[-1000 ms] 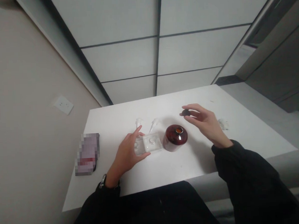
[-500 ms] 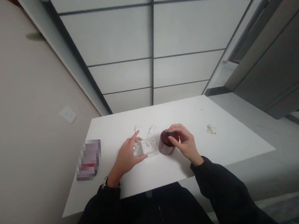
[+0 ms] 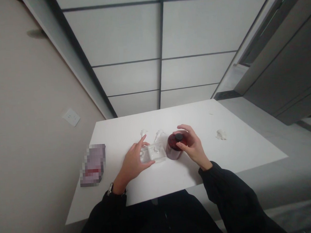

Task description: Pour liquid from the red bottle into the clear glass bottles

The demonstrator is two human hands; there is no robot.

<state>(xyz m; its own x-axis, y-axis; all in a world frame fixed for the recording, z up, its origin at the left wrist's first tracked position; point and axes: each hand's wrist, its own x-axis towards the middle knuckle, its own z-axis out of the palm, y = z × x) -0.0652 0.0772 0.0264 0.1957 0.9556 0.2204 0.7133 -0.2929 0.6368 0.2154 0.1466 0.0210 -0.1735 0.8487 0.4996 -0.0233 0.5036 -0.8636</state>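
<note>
My left hand (image 3: 132,163) grips a clear rectangular plastic case (image 3: 154,154) at its left end, with the fingers spread over the top and the thumb along the front. Touching the case's right end stands a dark red glass bottle (image 3: 173,150). My right hand (image 3: 192,146) curls around a dark round cap (image 3: 179,137), which sits on the bottle's neck. The fingers cover part of the bottle's shoulder, and the neck is hidden under the cap.
Two small clear pieces (image 3: 144,132) lie behind the case on the white table (image 3: 197,119). A white crumpled scrap (image 3: 221,135) lies to the right. A pixelated packet (image 3: 92,165) rests on the left edge, beside a wall (image 3: 42,136) with a socket plate (image 3: 71,117).
My right hand has moved from above the table's right side onto the bottle, and the dark cap now sits on the open neck. The view has shifted slightly.
</note>
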